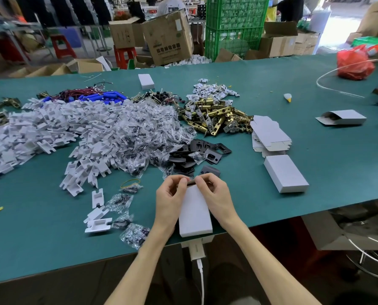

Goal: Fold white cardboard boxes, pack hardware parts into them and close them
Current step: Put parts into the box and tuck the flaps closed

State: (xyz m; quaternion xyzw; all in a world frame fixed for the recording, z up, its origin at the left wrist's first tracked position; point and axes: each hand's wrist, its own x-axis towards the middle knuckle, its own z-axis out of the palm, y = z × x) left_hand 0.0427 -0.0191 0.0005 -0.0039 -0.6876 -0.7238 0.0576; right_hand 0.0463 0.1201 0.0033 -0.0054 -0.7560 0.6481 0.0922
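Both forearms reached over the near edge of the table [51, 238] to a white box [194, 214] lying lengthwise there. The left hand [169, 194] and right hand [214, 192] pinched its far mouth with curled fingers, where a dark part [191, 182] showed. It seemed folded and loaded, with only closing left. One closed box [286, 173] lay to the right, with flat blanks [269, 135] beyond it. Brass latches [216, 116] lay heaped farther off, unpacked.

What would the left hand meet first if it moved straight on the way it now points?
Probably the pile of black metal plates just beyond the white box that the left hand holds, though depth is unclear and it might pass above them.
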